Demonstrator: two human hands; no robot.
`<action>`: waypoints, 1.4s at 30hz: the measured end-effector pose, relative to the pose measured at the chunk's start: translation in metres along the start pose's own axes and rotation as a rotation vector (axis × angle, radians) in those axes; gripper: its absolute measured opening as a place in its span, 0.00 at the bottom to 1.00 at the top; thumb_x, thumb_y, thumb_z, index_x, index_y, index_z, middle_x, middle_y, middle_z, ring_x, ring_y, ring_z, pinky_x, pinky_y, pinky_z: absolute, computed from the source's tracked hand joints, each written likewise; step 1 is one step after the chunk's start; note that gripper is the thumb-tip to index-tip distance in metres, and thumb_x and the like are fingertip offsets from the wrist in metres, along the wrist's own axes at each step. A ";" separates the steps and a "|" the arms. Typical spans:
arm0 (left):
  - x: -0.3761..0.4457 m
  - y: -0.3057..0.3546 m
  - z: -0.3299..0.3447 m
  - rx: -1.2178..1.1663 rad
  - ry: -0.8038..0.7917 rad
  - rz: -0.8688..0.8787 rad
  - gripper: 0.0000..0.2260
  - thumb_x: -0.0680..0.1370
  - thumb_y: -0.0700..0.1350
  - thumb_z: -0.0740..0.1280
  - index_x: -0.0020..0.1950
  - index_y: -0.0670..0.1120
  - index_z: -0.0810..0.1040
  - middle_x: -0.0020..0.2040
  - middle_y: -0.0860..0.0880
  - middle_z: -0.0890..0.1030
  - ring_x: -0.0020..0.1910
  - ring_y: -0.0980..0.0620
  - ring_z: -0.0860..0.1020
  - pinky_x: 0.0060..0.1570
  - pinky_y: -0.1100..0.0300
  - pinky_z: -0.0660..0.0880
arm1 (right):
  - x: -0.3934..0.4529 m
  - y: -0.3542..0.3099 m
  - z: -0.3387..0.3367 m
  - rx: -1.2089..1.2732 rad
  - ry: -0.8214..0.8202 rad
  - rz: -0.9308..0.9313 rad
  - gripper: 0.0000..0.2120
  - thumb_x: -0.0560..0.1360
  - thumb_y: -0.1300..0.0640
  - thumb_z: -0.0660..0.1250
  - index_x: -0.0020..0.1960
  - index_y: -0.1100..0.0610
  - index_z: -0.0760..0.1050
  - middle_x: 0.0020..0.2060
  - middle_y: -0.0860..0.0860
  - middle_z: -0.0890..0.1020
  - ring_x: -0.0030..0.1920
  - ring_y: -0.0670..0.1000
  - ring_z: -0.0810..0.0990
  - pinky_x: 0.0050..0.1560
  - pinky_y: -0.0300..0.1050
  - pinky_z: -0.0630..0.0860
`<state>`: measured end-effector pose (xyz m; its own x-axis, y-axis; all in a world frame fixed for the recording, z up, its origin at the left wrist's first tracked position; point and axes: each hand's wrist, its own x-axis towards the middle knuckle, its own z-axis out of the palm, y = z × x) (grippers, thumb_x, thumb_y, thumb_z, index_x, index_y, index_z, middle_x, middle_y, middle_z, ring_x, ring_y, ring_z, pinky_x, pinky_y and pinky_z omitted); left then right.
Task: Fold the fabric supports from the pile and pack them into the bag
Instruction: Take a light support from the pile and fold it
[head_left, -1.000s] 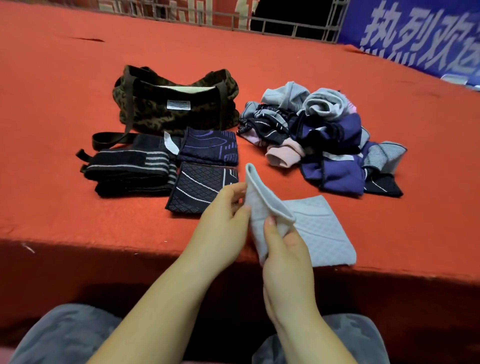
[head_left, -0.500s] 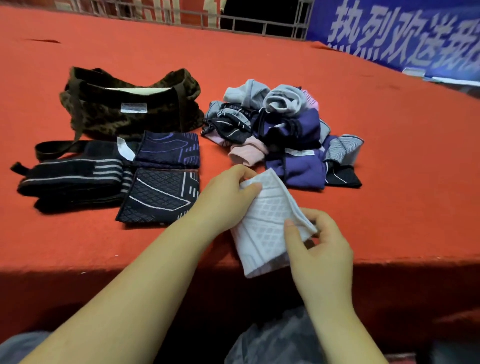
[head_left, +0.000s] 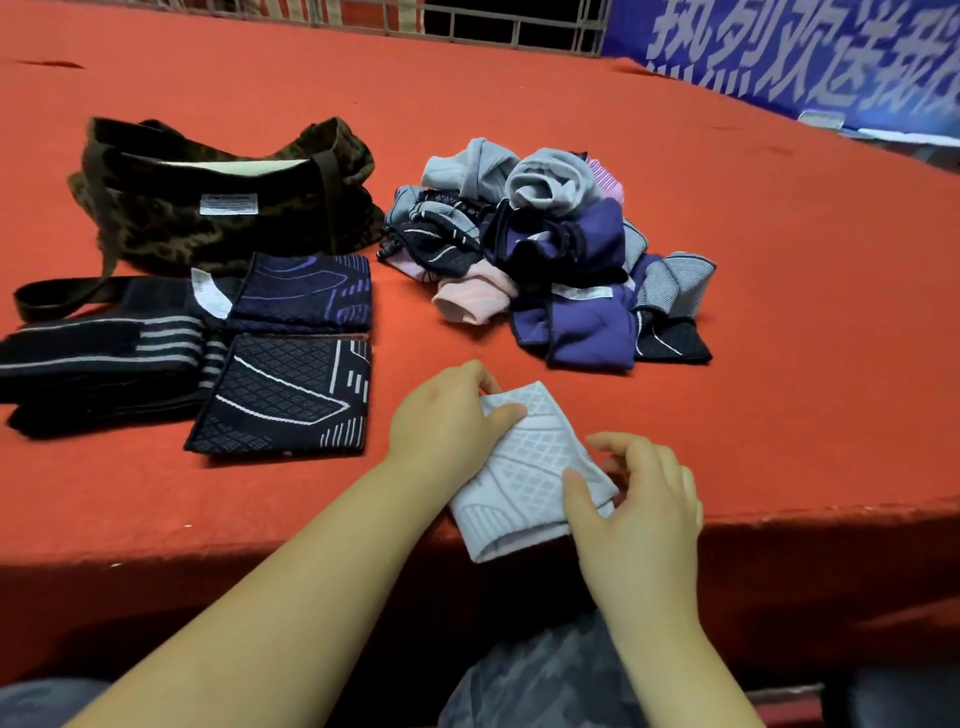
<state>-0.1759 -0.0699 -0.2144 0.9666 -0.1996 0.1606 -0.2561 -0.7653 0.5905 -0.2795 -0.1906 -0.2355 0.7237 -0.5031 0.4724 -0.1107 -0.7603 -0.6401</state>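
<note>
- Since a moment ago, the folded grey support (head_left: 524, 467) has come down flat onto the red worktop (head_left: 779, 312) edge.
- Left hand (head_left: 447, 421) pinches its far corner; right hand (head_left: 639, 499) pinches its near-right edge.
- Pile (head_left: 545, 254) lies beyond, bag (head_left: 218, 208) far left.

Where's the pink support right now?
In the head view, the pink support lies at the near-left edge of the unfolded pile, right of the folded navy support and beyond the left hand.
</note>
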 end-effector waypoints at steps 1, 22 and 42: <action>-0.001 0.000 0.002 0.016 0.019 0.015 0.12 0.74 0.57 0.67 0.48 0.50 0.74 0.48 0.52 0.75 0.49 0.50 0.73 0.46 0.58 0.65 | 0.001 -0.002 0.000 -0.031 0.022 -0.052 0.12 0.67 0.58 0.69 0.50 0.51 0.76 0.44 0.48 0.77 0.48 0.51 0.70 0.55 0.50 0.65; -0.007 -0.013 -0.011 0.276 -0.130 0.501 0.25 0.76 0.46 0.52 0.73 0.46 0.66 0.72 0.43 0.67 0.71 0.44 0.65 0.68 0.52 0.60 | -0.038 -0.004 0.005 -0.194 -0.338 -0.479 0.26 0.69 0.47 0.58 0.66 0.52 0.72 0.65 0.54 0.76 0.65 0.54 0.75 0.68 0.49 0.57; -0.051 -0.019 -0.101 -0.319 -0.275 0.351 0.10 0.74 0.50 0.71 0.37 0.47 0.77 0.30 0.56 0.74 0.31 0.60 0.70 0.34 0.62 0.67 | 0.033 -0.060 -0.044 0.364 -0.570 -0.156 0.17 0.71 0.42 0.61 0.45 0.55 0.78 0.38 0.47 0.82 0.40 0.43 0.78 0.44 0.44 0.73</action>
<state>-0.2204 0.0162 -0.1540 0.7772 -0.5954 0.2038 -0.5111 -0.4084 0.7563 -0.2789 -0.1798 -0.1549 0.9687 -0.0292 0.2467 0.1867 -0.5699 -0.8003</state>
